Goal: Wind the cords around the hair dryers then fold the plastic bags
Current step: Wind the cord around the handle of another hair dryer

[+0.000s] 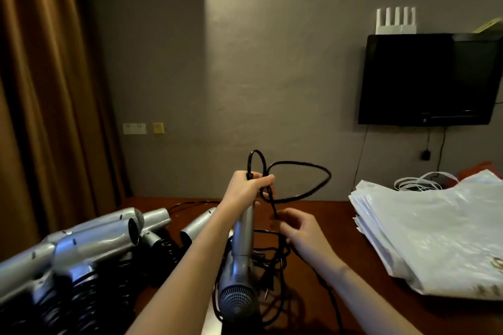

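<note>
silver hair dryer [239, 266] hangs nozzle-down at lower centre, its handle gripped by the left hand [246, 189], which also pins cord loops [296, 181] at the top. right hand [302, 228] pinches the slack cord [272, 205] below. keep each turn taut and adjacent. plastic bags [435, 231] lie stacked on the table [334, 226], right of frame.
</note>
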The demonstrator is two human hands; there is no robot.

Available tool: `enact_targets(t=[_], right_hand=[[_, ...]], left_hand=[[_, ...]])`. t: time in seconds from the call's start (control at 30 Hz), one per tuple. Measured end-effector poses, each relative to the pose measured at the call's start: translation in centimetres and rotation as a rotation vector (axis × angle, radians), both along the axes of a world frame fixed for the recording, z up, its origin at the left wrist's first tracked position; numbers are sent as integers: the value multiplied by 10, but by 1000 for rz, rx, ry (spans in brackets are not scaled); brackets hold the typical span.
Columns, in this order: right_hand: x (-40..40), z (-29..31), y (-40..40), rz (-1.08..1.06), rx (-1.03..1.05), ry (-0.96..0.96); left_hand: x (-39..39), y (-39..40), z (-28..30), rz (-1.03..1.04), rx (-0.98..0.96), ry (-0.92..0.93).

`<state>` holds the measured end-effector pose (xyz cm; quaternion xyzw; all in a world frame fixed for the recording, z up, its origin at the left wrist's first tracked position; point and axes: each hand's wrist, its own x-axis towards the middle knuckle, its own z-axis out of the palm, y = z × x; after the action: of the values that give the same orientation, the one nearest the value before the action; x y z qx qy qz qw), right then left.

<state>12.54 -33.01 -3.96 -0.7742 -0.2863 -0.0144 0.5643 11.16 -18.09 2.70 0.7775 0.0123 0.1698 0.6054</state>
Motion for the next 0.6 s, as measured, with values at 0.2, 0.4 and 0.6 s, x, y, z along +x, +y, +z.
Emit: enact_targets(t=[0.2, 0.4, 0.6], right_hand=[[10, -14, -2, -82, -537, -262], [25, -7, -4, -141, -721, -493], [40, -12, -9, -157, -658, -375]], left_hand=[[-5, 3, 2, 26, -23, -29], [-10, 17, 11, 41, -23, -30], [-18, 36, 33, 95, -61, -99]])
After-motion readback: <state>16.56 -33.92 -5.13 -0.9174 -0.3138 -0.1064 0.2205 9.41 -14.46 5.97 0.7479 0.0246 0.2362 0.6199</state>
